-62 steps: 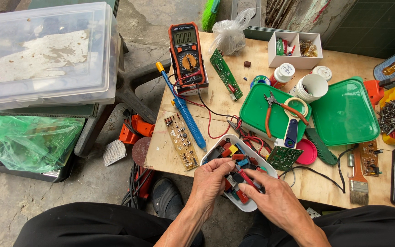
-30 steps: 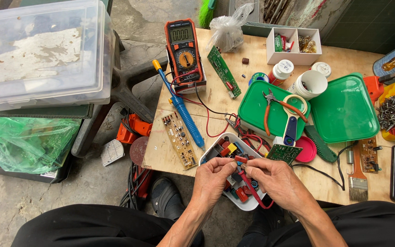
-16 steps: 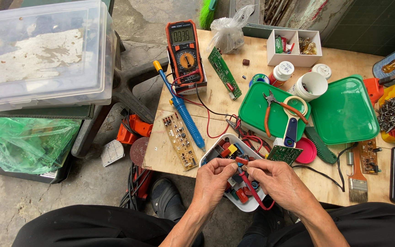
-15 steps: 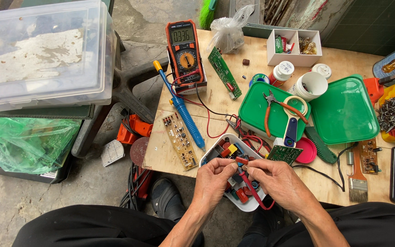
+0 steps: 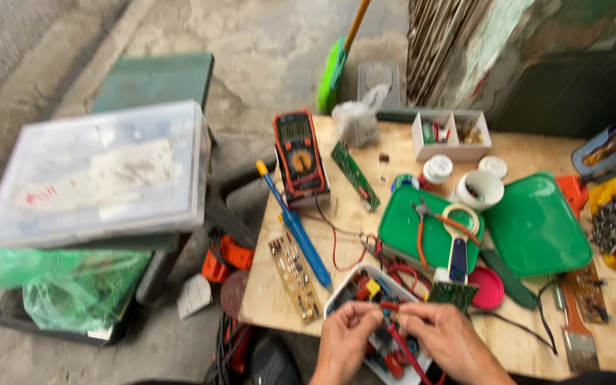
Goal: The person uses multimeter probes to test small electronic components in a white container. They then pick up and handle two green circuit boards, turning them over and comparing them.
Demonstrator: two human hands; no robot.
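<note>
Concrete floor surrounds the plywood counter (image 5: pixel 408 235), with a clear lidded plastic storage bin (image 5: pixel 101 175) standing off to its left. On the counter I see a pair of green plastic trays (image 5: pixel 536 224), an orange-cased multimeter (image 5: pixel 299 153), a blue-handled soldering iron (image 5: pixel 301 235) and a bare tan circuit board (image 5: pixel 295 276), all clear of the work. Nearest me sits the white oval tray of small coloured parts (image 5: pixel 372 303), at the counter's front edge.

I judge the step as fine handling of a small red-wired component (image 5: pixel 392 314) just over that tray; any next move would call for a steady, tiny pinch. Left hand (image 5: pixel 347 341) and right hand (image 5: pixel 442 341) meet, fingertips narrowed on the component, wrists low, palms turned inward.
</note>
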